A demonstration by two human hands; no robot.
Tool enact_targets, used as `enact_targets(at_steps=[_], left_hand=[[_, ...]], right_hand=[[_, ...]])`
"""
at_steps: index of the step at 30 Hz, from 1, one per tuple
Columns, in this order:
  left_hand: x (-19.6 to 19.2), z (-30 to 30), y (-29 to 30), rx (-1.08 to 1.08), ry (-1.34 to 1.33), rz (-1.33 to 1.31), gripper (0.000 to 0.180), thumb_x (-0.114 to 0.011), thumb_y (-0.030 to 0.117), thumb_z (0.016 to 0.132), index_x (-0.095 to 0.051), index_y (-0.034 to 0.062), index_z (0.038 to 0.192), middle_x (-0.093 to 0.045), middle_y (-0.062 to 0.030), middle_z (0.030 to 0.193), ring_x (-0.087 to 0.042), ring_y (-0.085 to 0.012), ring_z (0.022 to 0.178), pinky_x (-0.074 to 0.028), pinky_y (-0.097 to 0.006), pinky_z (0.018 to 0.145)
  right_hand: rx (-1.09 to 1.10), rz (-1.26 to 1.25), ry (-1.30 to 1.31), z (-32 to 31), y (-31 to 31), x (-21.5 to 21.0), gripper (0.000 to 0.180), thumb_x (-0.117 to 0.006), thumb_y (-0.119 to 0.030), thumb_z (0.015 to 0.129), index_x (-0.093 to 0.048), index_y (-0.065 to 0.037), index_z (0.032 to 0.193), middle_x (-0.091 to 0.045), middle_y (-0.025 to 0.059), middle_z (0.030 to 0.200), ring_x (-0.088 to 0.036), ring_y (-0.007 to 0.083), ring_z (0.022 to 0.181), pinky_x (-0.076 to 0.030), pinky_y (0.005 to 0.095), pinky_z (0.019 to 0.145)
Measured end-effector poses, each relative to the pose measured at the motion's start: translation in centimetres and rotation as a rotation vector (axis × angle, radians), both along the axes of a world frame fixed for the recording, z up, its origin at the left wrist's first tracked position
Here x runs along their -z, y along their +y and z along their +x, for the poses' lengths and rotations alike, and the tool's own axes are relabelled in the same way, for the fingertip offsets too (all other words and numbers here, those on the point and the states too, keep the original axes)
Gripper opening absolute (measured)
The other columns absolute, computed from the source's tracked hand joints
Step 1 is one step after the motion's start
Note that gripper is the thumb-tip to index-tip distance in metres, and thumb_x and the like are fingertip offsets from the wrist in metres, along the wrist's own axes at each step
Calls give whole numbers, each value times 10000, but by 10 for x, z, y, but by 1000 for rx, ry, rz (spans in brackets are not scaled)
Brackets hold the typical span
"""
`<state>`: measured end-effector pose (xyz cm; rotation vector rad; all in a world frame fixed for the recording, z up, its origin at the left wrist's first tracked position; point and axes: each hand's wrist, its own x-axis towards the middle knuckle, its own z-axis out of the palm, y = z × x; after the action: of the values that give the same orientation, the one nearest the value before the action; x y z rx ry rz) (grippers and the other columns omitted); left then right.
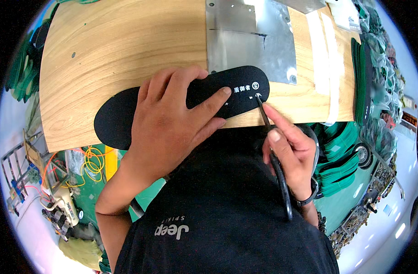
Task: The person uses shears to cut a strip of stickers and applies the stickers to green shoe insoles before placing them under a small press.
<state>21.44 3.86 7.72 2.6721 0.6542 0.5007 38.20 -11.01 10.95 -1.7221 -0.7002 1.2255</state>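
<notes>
A black shoe insole (115,114) with white printing near its right end lies along the near edge of the wooden table. My left hand (172,105) rests on its middle, fingers spread, holding nothing. The left thumb and index finger point toward the printed end. My right hand (291,150) is closed around a slim dark tool, like tweezers or a scraper (278,169). Its thin tip meets the insole by small white marks next to the printing. The tool's rear end points down toward my black shirt (245,196).
A metal plate (250,50) is fixed on the wooden table (122,41), just beyond the insole. White strips (322,64) run along the right side. Green-and-black insoles (362,82) stack at the right edge; more green stacks (339,160) stand below. Orange and yellow hoses (92,160) lie lower left.
</notes>
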Motion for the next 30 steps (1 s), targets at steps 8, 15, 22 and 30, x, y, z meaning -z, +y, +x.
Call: enact_targets(at_steps=[8,15,22,30], left_hand=[[0,0,-2,-5,7,32,446,-708,282,719,-631,212,1152,-512,-96,1136,-487,-307,1024,-404,-418,878],[-1,2,-3,-3,10,41,440,-706,280,724,-633,216,1153,-513,-96,1139,-487,-314,1021,-409,-416,877],[-1,2,-2,11,7,42,431,-694,291,737,-630,207,1155,-516,-101,1141,-489,-314,1016,-405,-420,873],[-3,3,-1,23,13,55,418,-685,304,748,-632,209,1153,-514,-103,1142,-489,-316,1013,-404,-422,868]], right_hand=[[0,18,74,1,0,2,371,-506,-51,922,-523,-40,1292,-616,8,756,-528,60,583,-455,212,562],[-105,114,49,-1,-7,7,392,-498,-21,910,-515,-46,1301,-599,16,689,-531,61,567,-446,208,551],[7,74,-13,10,-5,8,389,-480,-102,932,-495,-34,1314,-559,9,632,-483,46,508,-381,178,487],[15,68,-28,12,-9,11,379,-513,-60,923,-523,-70,1301,-577,8,641,-516,52,551,-445,212,555]])
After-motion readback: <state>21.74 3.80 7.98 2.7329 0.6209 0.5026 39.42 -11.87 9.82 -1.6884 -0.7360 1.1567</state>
